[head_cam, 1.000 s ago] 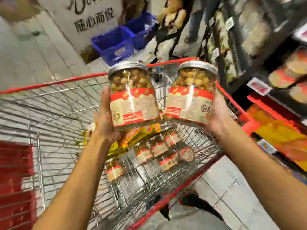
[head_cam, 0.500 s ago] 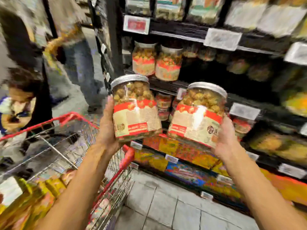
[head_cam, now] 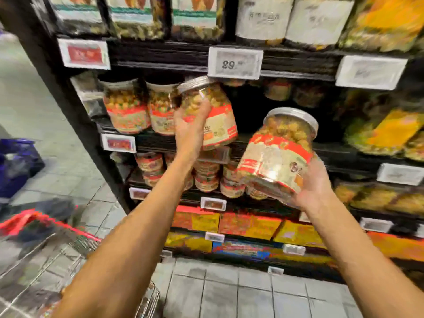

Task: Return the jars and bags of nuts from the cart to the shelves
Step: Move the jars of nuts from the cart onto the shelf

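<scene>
Clear plastic jar of nuts (head_cam: 214, 115), at frame centre, tilts lid-first in my left hand (head_cam: 189, 127), I judge to clear the shelf edge (head_cam: 158, 141) beside two shelved jars (head_cam: 142, 111). My right hand (head_cam: 315, 187) cradles the second jar (head_cam: 278, 154) lower right, waiting.

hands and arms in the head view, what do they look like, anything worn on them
Both are bare. The left hand and right hand wear no gloves, and no ring, watch or bracelet can be made out, though the picture is blurred. The forearms are uncovered from the wrists down to the bottom edge of the frame, with no sleeve in view. No markings show on them.
</scene>
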Motion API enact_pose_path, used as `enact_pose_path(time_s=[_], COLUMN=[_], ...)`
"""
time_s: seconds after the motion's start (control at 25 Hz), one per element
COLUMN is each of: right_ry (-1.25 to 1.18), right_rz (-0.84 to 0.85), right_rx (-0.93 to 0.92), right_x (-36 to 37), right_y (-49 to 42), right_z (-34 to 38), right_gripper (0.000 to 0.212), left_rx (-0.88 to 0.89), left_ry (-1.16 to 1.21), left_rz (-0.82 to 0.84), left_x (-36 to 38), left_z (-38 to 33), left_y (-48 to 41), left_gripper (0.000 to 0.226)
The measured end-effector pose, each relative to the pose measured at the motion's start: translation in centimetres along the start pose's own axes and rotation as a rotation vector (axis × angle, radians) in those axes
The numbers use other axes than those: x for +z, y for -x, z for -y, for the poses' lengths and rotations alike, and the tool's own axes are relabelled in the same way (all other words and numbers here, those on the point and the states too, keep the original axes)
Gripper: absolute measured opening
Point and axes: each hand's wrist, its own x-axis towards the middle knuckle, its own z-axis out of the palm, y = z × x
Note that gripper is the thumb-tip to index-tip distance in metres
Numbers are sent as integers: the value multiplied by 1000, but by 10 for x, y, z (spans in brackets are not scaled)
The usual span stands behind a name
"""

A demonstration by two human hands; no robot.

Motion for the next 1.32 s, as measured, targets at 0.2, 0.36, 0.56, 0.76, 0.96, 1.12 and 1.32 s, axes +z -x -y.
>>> enact_pose_path(time_s=[0.2, 0.36, 0.56, 0.76, 0.96, 1.12, 1.32], right_ry=[-27, 20, 51, 237, 413, 448, 529], right_rz=[-146, -221, -229, -279, -369, -480, -460], right_rx=[-87, -119, -158, -273, -543, -597, -568], right_x=[-6, -10, -2, 19, 22, 18, 6], right_y=[-18, -28, -36, -46, -68, -99, -118], right_z=[12, 15, 24, 24, 42, 57, 60], right_gripper=[41, 44, 44, 58, 52, 45, 51], left_rx=[175, 166, 457, 161, 110, 39, 38], left_ry=[-488, -549, -450, -358, -339, -449, -344], left_rz=[-23, 13, -118, 315, 378, 421, 387], left_x=[25, 24, 4, 41, 73, 89, 73], left_z=[34, 42, 25, 8, 12, 17, 34], left_y=[-23, -22, 19, 65, 55, 30, 57], left_gripper=[103, 111, 61, 67, 61, 61, 60])
